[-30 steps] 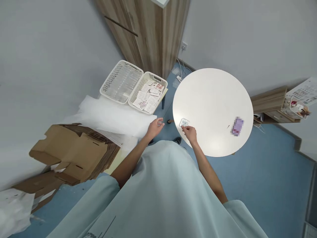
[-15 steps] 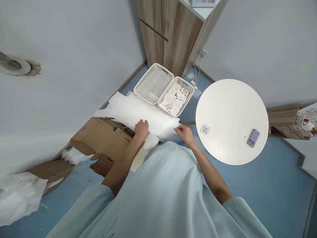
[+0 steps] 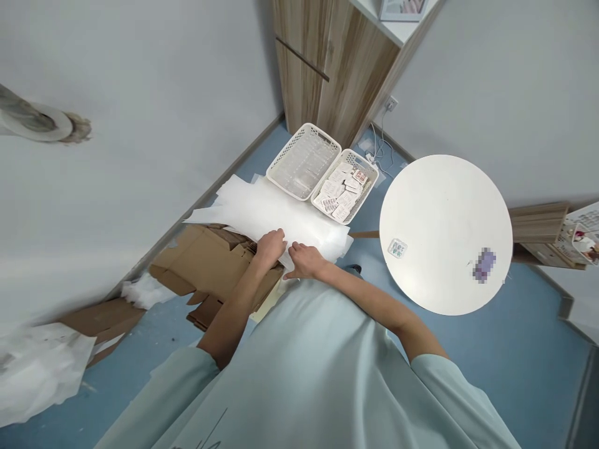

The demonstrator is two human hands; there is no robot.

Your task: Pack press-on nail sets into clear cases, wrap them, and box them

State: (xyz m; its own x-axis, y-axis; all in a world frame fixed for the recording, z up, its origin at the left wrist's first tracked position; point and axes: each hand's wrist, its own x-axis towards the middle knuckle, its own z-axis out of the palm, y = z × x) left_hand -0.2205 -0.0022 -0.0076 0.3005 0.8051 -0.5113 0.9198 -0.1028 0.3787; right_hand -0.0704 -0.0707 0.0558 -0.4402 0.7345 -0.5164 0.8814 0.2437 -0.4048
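A pile of thin white packing foam sheets (image 3: 262, 209) lies across flattened brown cardboard in front of my body. My left hand (image 3: 271, 247) is closed on the near edge of the foam sheets, fingers curled over it. Close beside it, my right hand (image 3: 306, 260) bends its fingers over the same near edge, its thumb lower toward my shirt. Part of the foam under both palms is hidden.
Beyond the foam stand a white basket (image 3: 304, 196) holding clear plastic pieces and another basket (image 3: 344, 219) with small packets. A round white table (image 3: 444, 206) bears a small clear pack (image 3: 397, 248). Flattened cardboard (image 3: 210, 262) lies at left, a wooden cabinet (image 3: 346, 75) behind.
My right hand has moved left from the foam's right end to beside my left hand. The near edge of the foam has shifted under the hands, and the view has turned slightly.
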